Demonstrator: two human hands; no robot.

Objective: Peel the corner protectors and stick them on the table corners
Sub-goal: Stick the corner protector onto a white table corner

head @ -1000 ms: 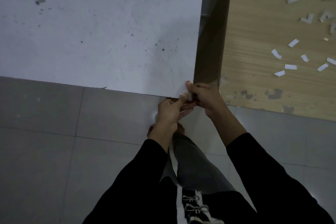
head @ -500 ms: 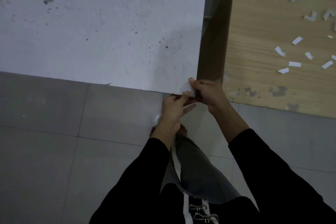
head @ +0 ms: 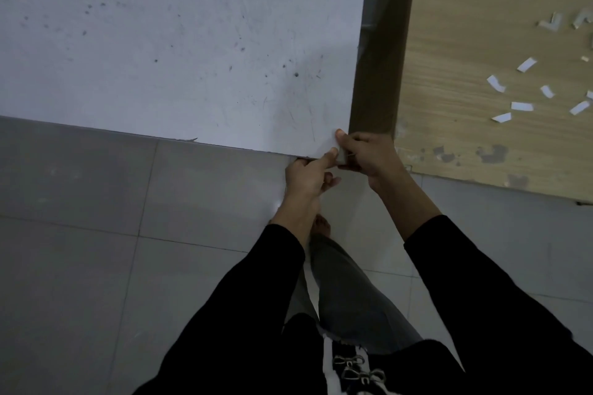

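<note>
A white table (head: 179, 51) fills the upper left, its near right corner at the centre of view. On that corner sits a pale corner protector (head: 340, 154), mostly hidden by my fingers. My left hand (head: 308, 179) pinches the corner from the front edge, thumb on top. Around the corner from the right side wraps my right hand (head: 369, 154), its thumb lying on the table top and its fingers curled over the protector.
A wooden table (head: 465, 125) stands to the right across a dark gap (head: 382, 51). On it lie several spare L-shaped protectors (head: 551, 21) and several peeled white backing strips (head: 521, 106). Grey floor tiles (head: 96, 250) and my legs are below.
Both hands stay on the white table's corner. My right thumb has shifted a little further onto the table top, and my left thumb has slid closer to the corner.
</note>
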